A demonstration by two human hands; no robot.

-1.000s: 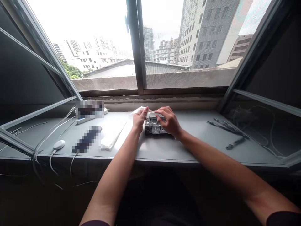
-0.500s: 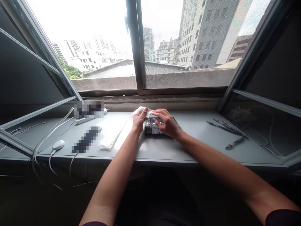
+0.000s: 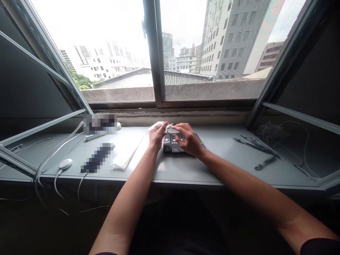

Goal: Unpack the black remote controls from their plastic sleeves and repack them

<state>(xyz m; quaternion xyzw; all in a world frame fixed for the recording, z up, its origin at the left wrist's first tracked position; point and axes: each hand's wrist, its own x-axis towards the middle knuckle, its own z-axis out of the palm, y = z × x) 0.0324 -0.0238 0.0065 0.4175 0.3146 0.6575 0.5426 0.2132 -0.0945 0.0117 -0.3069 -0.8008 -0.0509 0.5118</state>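
My left hand [image 3: 157,136] is closed on a thin white plastic bag [image 3: 156,126], pinching it between thumb and fingers above the desk. A small flap of the bag sticks out to the right past the thumb. Close beside that flap is my right hand [image 3: 189,140], its index finger stretched to the flap's edge and its thumb held apart below. Whether the fingertip touches the plastic I cannot tell. Beneath both hands lie several black remote controls [image 3: 174,144] side by side, partly covered by my right hand.
Left of my arms lies a stack of white plastic bags [image 3: 126,154]. Farther left are a blurred-out dark device, a white round charger [image 3: 65,163] and a white power strip [image 3: 102,133] with cables. Black cables [image 3: 256,147] lie at the right. Metal frames flank the desk [image 3: 231,170]; a window stands behind.
My right index finger has shifted slightly at the bag's edge, and the flap stands out a little more beside my left thumb. The remotes have stayed in place.
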